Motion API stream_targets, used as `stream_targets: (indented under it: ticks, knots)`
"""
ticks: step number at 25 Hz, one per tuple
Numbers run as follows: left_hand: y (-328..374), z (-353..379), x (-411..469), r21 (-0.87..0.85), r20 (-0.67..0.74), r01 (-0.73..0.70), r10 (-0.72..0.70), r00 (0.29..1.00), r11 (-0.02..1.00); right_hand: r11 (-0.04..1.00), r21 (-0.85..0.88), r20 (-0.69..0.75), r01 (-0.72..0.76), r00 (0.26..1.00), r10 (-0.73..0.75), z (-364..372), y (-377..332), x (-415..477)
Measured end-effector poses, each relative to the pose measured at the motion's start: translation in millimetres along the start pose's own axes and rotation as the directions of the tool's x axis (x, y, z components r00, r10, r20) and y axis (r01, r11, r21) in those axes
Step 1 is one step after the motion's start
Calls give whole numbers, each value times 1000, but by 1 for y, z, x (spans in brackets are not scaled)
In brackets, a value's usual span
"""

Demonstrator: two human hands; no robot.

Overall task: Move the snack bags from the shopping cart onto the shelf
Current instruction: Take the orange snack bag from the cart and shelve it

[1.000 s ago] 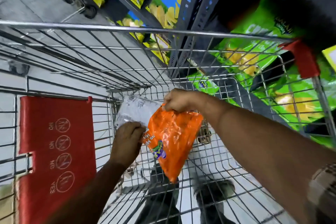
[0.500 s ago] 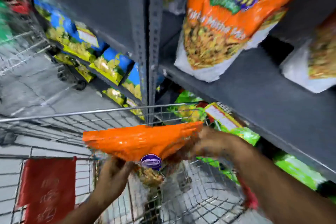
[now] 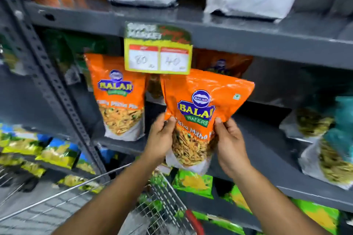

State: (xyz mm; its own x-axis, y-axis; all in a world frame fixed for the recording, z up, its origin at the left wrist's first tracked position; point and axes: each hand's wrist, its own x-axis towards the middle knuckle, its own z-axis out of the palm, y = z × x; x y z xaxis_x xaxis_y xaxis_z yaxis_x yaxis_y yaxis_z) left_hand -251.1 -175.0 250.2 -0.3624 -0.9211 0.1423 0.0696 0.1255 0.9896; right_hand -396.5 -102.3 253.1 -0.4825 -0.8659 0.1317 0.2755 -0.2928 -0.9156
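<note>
I hold an orange Balaji snack bag (image 3: 202, 107) upright in front of the grey middle shelf (image 3: 267, 150). My left hand (image 3: 160, 137) grips its lower left side and my right hand (image 3: 231, 143) grips its lower right side. The bag's white bottom hangs just in front of the shelf's edge. A matching orange bag (image 3: 118, 97) stands on the same shelf to the left. Another orange bag (image 3: 221, 62) shows partly behind the held one. The wire shopping cart (image 3: 164, 202) is below my arms; its inside is mostly out of view.
A yellow price tag (image 3: 157, 51) hangs from the upper shelf edge just above the held bag. White and teal snack bags (image 3: 328, 150) stand at the right. Green bags (image 3: 193, 183) fill the lower shelf. A perforated steel upright (image 3: 51, 86) runs at the left.
Both hands lifted the orange bag out of the cart, turned it upright and raised it to the middle shelf. My view swung up from the cart to the shelves.
</note>
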Motion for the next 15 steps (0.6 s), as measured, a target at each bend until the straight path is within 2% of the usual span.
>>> stream_targets:
  ticks: [2,4,7,9,11,13,15]
  knots:
    - [-8,30,30,-105,43,12,-7,999,994,999,-39,-82,28,996,-31,-16,-2,19]
    - [-22,41,50,-204,36,55,-48,998,977,996,-83,-100,21,995,-30,-21,1,32]
    - [-40,42,66,-252,20,78,-76,997,965,990,-139,-75,32,996,-43,-23,3,40]
    - [-49,33,67,-253,99,67,-43,994,965,981,-190,-86,32,995,-49,-24,-2,41]
    - [-58,14,62,-121,232,56,-27,972,991,977,-198,-113,79,988,-102,-28,-21,45]
    - [-70,-1,51,119,371,66,-106,923,991,961,-219,-67,169,980,-188,-33,-52,52]
    - [-80,-7,46,305,395,53,-176,902,951,945,-251,1,209,976,-216,-30,-79,59]
